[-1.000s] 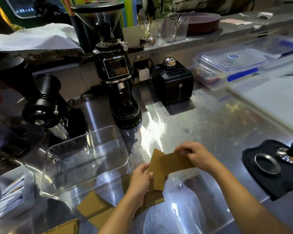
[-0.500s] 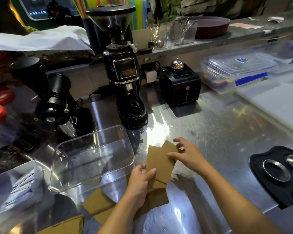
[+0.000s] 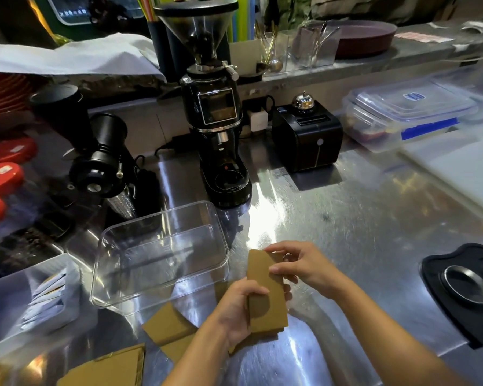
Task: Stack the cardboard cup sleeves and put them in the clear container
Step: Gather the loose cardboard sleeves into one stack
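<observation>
A small stack of flat brown cardboard sleeves stands upright just above the steel counter. My left hand grips its lower left edge, and my right hand pinches its upper right edge. The clear container sits empty to the left of the stack, with its near right corner close to my left hand. More sleeves lie flat on the counter below the container, and another sleeve lies at the bottom left.
A black coffee grinder stands behind the container, with a smaller black grinder to its left. A black box with a bell sits behind. A black tamping mat lies right. A bin of sachets sits left.
The sleeve in my right hand has been turned and brought flush onto the ones in my left hand. Both hands have closed together on one aligned stack.
</observation>
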Demonstrator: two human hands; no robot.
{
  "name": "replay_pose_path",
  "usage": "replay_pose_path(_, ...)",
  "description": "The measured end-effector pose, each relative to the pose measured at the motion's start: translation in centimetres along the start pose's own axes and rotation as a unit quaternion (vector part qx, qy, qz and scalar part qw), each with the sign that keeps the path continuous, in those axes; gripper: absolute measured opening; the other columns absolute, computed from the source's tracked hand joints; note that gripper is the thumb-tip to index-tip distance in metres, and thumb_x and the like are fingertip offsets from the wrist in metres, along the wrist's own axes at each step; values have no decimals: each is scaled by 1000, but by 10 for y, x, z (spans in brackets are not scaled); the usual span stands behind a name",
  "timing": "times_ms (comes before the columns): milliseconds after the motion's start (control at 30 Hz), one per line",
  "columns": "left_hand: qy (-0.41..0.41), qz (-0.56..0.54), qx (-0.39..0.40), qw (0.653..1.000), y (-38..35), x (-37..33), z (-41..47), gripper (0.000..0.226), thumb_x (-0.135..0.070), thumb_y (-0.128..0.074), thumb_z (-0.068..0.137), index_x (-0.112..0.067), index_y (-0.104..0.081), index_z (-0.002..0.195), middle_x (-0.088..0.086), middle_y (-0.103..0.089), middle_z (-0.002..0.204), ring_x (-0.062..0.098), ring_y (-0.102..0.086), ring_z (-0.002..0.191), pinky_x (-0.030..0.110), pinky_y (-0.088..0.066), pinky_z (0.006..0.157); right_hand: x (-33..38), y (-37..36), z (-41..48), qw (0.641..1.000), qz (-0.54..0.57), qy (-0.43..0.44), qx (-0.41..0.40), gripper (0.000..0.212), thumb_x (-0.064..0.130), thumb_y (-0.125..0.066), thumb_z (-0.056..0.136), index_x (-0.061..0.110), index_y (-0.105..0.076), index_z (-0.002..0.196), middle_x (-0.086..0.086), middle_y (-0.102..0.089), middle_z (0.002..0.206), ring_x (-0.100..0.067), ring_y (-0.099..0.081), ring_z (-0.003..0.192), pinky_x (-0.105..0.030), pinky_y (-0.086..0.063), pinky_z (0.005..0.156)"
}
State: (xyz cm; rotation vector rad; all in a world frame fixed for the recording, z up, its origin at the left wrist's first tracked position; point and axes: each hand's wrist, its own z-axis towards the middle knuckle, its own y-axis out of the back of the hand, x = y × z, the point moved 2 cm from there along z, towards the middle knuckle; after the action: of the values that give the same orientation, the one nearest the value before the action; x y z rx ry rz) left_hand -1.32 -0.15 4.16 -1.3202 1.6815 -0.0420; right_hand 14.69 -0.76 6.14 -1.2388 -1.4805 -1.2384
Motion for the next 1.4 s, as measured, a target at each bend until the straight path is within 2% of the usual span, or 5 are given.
replay_pose_path(233, 20, -104, -3, 994, 12, 4, -12, 31, -14, -74, 66, 0, -70, 93, 10, -63, 72, 21, -59, 61, 35, -53, 62, -19, -8, 8, 989, -80, -16, -125, 17, 26, -69, 77, 24, -63, 92, 1, -63, 86, -16, -57, 79, -25, -49, 68)
replay_pose_path(467, -13, -137, -39, 990, 32, -3, -27, 25, -15, -66, 70, -1, -67, 91, 10, -63, 71, 20, -60, 62, 34, -55, 62, -62, -35, 19, 915, -388, -106, -17, 90, 49, -76, 55, 24, -35, 130, -7, -36, 135, -27, -36, 122, -42, -31, 102)
replay_pose_path(733, -15, -146, -43, 988, 45, 5, -29, 23, -17, -67, 72, -2, -70, 90, 11, -66, 73, 22, -64, 64, 37, -57, 65, -69, -38, 20, 897, -430, -102, -32, 79, 52, -80, 38, 27, -41, 101, -1, -36, 117, -20, -30, 110, -32, -19, 83)
replay_pose_path(1167, 24, -103, -67, 992, 48, 8, -28, 25, -23, -76, 66, -6, -69, 82, 8, -64, 73, 20, -61, 66, 35, -55, 66, -12, 0, -22, 980, -24, -14, -195, 20, 13, -69, 77, 23, -52, 77, -5, -56, 79, -15, -48, 65, -21, -38, 49)
replay_pose_path(1400, 45, -42, -8, 998, 42, 14, -38, 23, -28, -72, 73, -10, -77, 86, 10, -76, 81, 25, -72, 74, 37, -59, 65, 6, -43, -27, 994, 39, -15, -102, 18, 8, -72, 73, 18, -57, 77, -7, -56, 80, -19, -48, 60, -19, -33, 41)
